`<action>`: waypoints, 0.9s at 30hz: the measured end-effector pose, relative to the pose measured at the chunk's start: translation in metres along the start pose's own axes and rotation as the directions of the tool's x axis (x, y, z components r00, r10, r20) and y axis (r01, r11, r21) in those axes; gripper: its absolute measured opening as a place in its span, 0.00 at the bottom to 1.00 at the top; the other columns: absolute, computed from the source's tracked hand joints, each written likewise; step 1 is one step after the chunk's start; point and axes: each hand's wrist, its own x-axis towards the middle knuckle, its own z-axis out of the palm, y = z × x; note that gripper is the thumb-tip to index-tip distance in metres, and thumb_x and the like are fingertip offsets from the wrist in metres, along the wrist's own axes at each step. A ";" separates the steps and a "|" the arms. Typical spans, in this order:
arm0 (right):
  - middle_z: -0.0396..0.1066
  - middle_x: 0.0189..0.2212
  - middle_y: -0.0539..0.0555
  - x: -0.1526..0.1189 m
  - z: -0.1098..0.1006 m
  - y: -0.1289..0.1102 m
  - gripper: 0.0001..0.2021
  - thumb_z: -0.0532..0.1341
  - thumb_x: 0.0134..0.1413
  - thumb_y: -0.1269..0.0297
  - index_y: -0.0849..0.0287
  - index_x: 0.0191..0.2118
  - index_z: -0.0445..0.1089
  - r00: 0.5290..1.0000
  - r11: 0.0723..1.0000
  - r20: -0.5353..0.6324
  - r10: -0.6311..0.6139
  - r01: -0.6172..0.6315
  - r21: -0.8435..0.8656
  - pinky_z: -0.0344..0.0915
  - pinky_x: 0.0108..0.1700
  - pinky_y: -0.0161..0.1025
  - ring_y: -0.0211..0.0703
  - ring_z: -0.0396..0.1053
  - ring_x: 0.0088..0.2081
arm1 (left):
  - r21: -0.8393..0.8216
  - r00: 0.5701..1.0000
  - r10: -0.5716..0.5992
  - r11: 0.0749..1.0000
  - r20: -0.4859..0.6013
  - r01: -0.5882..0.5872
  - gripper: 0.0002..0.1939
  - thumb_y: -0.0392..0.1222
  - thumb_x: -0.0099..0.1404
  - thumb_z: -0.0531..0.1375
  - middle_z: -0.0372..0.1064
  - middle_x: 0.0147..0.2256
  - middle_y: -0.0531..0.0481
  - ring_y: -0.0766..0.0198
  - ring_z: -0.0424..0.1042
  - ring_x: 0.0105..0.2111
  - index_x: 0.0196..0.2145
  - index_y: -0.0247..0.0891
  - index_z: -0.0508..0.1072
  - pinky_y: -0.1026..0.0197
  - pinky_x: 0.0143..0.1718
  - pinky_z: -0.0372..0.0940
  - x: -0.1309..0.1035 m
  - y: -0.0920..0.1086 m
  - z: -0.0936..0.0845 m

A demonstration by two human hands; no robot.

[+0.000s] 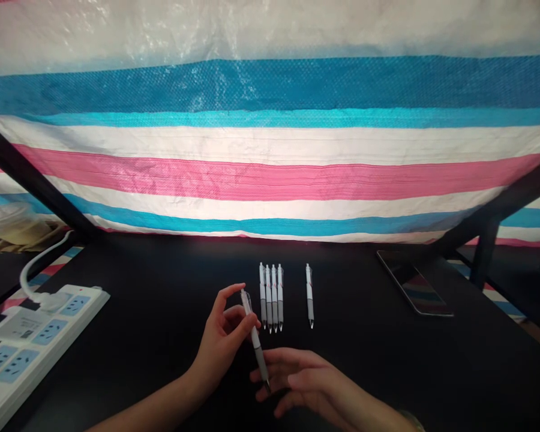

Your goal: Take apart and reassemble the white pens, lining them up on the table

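Observation:
My left hand (227, 336) pinches a white click pen (260, 358) with a grey grip, its index finger at the clicker end. The pen is held tilted, tip pointing down and to the right. Close to that tip is my right hand (312, 381), its fingers spread apart and curved behind the pen's lower end; whether they touch it I cannot tell. Beyond my hands, several matching white pens (271, 297) lie side by side on the black table (171, 270), tips toward me. Another such pen (309, 295) lies apart from them, to the right.
A white power strip (49, 342) with a plugged-in adapter and cable occupies the left side. On the right lies a dark phone or tablet (414, 283). Striped plastic sheeting (270, 180) hangs behind the table between black frame bars. A clear cup (9, 219) stands far left.

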 end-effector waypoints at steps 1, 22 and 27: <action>0.72 0.52 0.65 0.000 0.000 0.000 0.23 0.61 0.50 0.70 0.62 0.54 0.71 1.000 1.000 0.003 0.000 0.000 -0.001 0.65 0.45 0.44 0.54 0.72 0.49 | -0.003 1.000 0.000 1.000 0.006 0.001 0.28 0.45 0.62 0.64 0.73 0.27 0.53 0.64 0.70 0.27 0.56 0.44 0.58 0.63 0.30 0.65 0.000 0.000 0.000; 0.72 0.50 0.65 0.000 0.001 -0.001 0.25 0.62 0.47 0.70 0.61 0.54 0.70 1.000 1.000 -0.010 -0.001 0.001 -0.003 0.65 0.44 0.44 0.54 0.72 0.48 | 0.034 1.000 -0.002 0.999 0.006 0.002 0.32 0.45 0.62 0.64 0.74 0.29 0.53 0.65 0.71 0.27 0.60 0.44 0.55 0.63 0.31 0.67 0.006 0.003 -0.002; 0.75 0.45 0.62 0.000 0.000 0.001 0.22 0.63 0.46 0.70 0.61 0.51 0.72 0.995 0.999 -0.093 0.025 -0.027 -0.021 0.67 0.41 0.42 0.51 0.75 0.43 | 0.109 0.997 0.078 0.991 0.016 -0.080 0.30 0.45 0.60 0.65 0.68 0.33 0.55 0.65 0.72 0.27 0.59 0.46 0.60 0.63 0.29 0.68 0.027 0.006 -0.008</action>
